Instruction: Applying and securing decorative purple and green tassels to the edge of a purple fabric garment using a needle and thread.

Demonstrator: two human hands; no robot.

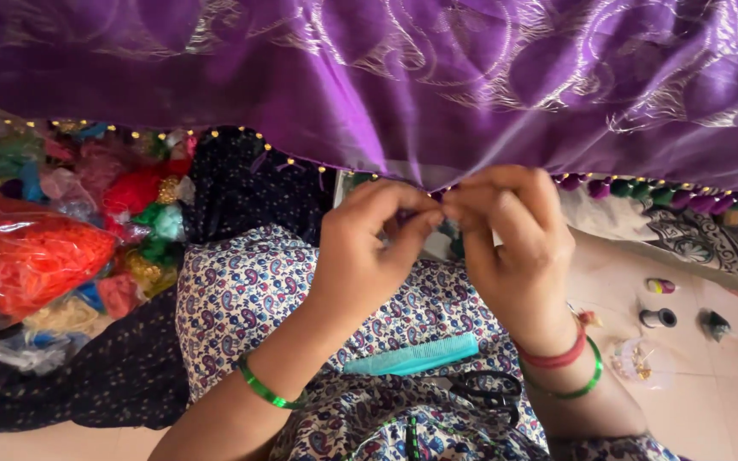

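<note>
Left hand (pixel 367 248) and right hand (pixel 510 243) up close together, fingertips almost touching. Both pinched tight on the bottom edge of the purple cloth (pixel 403 77), right where a little tassel sits between them. Left fingers (pixel 412 224) curled in, thumb pressed against them. Right fingers (pixel 489 201) bent over too, closed on the same spot of the edge. Too small to tell if a thread or needle is pinched there as well.

Purple cloth hanging just above both hands, shiny, with swirly silver lines. Along its edge, to the right of the hands, a row of purple and green tassels (pixel 655 189) with small gold beads.

Green bangle (pixel 262 388) on the left wrist. Red and green bangles (pixel 570 367) on the right wrist.

Below the hands, on the lap with the flowery dress, a blue-green comb (pixel 412 356) and black scissors (pixel 493 393). Far to the left of the hands, a pile of bags of bright thread (pixel 36 252), red, orange, green and pink. On the floor (pixel 711 393) to the right of the hands, small thread spools (pixel 659 318) and a little clear pot of gold beads (pixel 638 363).
</note>
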